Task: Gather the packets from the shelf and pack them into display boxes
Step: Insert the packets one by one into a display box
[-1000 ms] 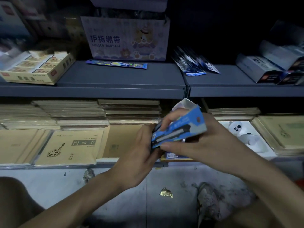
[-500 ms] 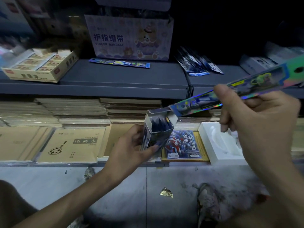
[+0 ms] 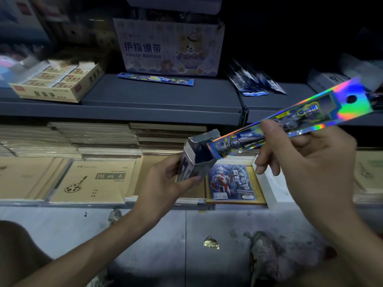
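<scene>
My left hand [image 3: 163, 183] grips a small blue display box [image 3: 196, 160] with its top flap open, held in front of the lower shelf. My right hand [image 3: 306, 162] pinches a long holographic packet [image 3: 300, 117] that slants up to the right, its lower end at the mouth of the box. On the grey upper shelf [image 3: 157, 100] lies another long packet [image 3: 155, 79] flat under the finger-bandage carton. A fan of dark blue packets [image 3: 255, 81] lies on the shelf further right.
A finger-bandage carton [image 3: 170, 46] stands at the back of the upper shelf, a yellow box of erasers [image 3: 60, 81] to its left. Stacks of tan drawing books [image 3: 93, 181] fill the lower shelf, with a card pack [image 3: 232, 183] and white tray [image 3: 267, 187]. Floor below holds a foil scrap [image 3: 211, 243].
A second ago both hands were closed together round the blue box. My right hand has since moved up and right with the long holographic packet, and the box's top now stands open in my left hand.
</scene>
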Demonstrator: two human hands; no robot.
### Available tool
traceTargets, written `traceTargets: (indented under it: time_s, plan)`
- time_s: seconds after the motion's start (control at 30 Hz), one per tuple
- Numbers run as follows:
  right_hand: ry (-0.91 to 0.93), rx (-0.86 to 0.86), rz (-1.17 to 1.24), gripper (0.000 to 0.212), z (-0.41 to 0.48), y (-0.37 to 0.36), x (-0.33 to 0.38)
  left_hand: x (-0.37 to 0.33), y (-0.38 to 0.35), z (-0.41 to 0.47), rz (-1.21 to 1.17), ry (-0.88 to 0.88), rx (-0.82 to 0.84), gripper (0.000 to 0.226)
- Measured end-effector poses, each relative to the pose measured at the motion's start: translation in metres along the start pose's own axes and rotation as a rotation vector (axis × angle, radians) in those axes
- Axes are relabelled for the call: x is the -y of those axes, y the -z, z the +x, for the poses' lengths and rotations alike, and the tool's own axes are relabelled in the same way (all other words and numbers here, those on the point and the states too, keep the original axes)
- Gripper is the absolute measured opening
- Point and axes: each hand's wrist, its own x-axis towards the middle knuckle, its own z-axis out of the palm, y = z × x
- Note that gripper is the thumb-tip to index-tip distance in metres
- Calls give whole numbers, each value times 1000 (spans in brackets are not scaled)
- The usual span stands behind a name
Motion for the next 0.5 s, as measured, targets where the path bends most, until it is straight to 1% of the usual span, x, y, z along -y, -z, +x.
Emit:
traceTargets:
  time_s: [0.17, 0.33, 0.43, 0.5]
  plan:
    - [-4, 10, -34, 41, -3, -6, -7, -1, -2, -1, 126, -46, -28, 42]
    - [53, 5, -212, 51, -6, -6, -10, -3, -3, -1, 200, -63, -37, 41]
    - [32, -6, -208, 47, -5, -8, -10, -4, -3, -2, 227, -65, -42, 40]
    - [-37, 2, -150, 42, -4, -10, -11, -4, -3, -2, 259, -78, -47, 39]
